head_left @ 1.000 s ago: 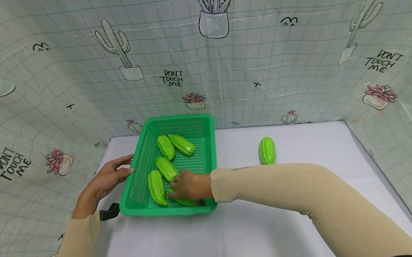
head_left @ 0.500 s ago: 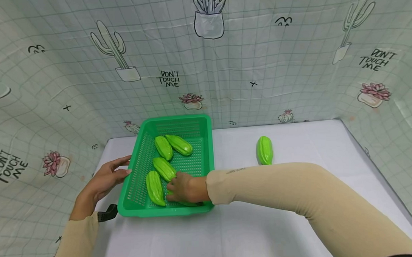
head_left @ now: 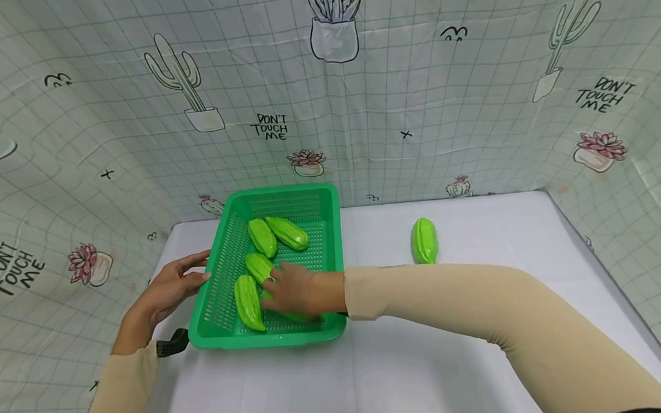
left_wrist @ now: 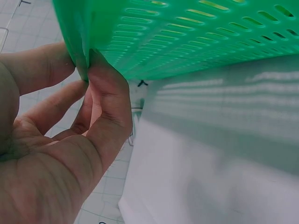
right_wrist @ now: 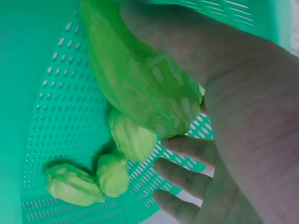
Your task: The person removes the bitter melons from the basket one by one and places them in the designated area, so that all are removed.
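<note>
The left hand [head_left: 172, 288] pinches the left rim of a green plastic basket [head_left: 331, 231] between thumb and fingers, and the left wrist view shows the fingertips on both sides of the rim [left_wrist: 77, 42]. Inside the basket, the right hand [head_left: 292, 290] grips a bright green ribbed gourd [right_wrist: 145, 88]. Its thumb lies across the gourd's top, with fingers on the far side. From the head view most of this gourd is hidden beneath the hand. Close by lie several similar gourds, one [head_left: 249, 302] at the left and another [head_left: 288, 233] further back.
One more green gourd [head_left: 424, 241] lies on the white tablecloth [head_left: 401, 362], right of the basket and just beyond the right sleeve [head_left: 432, 288]. Behind the table hangs a grid-patterned cloth [head_left: 371, 108] with cactus prints. A black strap piece [head_left: 173, 344] juts from the left wrist.
The right hand has shifted slightly up and back within the basket with the gourd in its grip. The left hand keeps its hold on the rim.
</note>
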Motion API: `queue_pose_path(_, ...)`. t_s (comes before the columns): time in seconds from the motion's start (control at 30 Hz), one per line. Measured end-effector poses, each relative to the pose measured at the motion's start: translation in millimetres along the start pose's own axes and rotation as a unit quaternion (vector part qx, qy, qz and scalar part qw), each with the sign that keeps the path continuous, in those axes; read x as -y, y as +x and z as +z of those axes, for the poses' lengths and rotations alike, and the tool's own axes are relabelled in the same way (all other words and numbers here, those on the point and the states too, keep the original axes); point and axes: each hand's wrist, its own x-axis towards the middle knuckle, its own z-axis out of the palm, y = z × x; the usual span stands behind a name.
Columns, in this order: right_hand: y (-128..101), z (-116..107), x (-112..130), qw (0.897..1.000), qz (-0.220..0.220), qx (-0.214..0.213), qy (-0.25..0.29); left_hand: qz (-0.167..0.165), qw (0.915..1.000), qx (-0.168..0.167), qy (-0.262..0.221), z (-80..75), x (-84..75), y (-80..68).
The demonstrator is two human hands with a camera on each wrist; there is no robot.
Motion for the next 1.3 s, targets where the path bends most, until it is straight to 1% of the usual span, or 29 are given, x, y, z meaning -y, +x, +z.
queue_pose_path(0.1, -8.2, -0.1, -6.4, 1.000, 0.000, -0.021, 0.020, 0.001, 1.0000, 0.001, 0.000, 0.2, 0.0, 0.4)
queue_pose_path(0.27, -23.4, 0.9, -17.8, 0.994, 0.011, -0.064, 0.084, -0.003, 1.0000, -0.002, 0.000, 0.5, -1.6, -0.6)
queue_pose_path(0.43, -43.0, 0.1, -32.0, 0.982, 0.024, -0.096, 0.158, -0.010, 0.9999, -0.005, 0.002, 1.4, -2.7, -0.4)
queue_pose_path(0.63, -71.3, 2.6, -47.3, 0.966, 0.054, -0.141, 0.210, -0.012, 0.9999, -0.006, 0.006, 1.3, -2.9, 0.1)
queue_pose_path(0.73, -86.5, 6.8, -51.6, 0.957, 0.063, -0.171, 0.224, -0.014, 0.9998, -0.008, 0.010, 1.5, -3.0, 0.1)
queue_pose_path(0.93, -111.9, 20.2, -55.0, 0.944, 0.074, -0.227, 0.228, -0.013, 0.9998, -0.011, 0.009, 1.5, -3.0, -0.3)
queue_pose_path(1.17, -134.2, 44.0, -55.2, 0.921, 0.091, -0.274, 0.262, -0.011, 0.9999, -0.009, 0.007, 1.3, -3.0, -0.4)
queue_pose_path(1.3, -146.4, 60.2, -55.1, 0.911, 0.116, -0.281, 0.278, -0.007, 0.9999, -0.006, 0.007, 0.9, -2.8, 0.8)
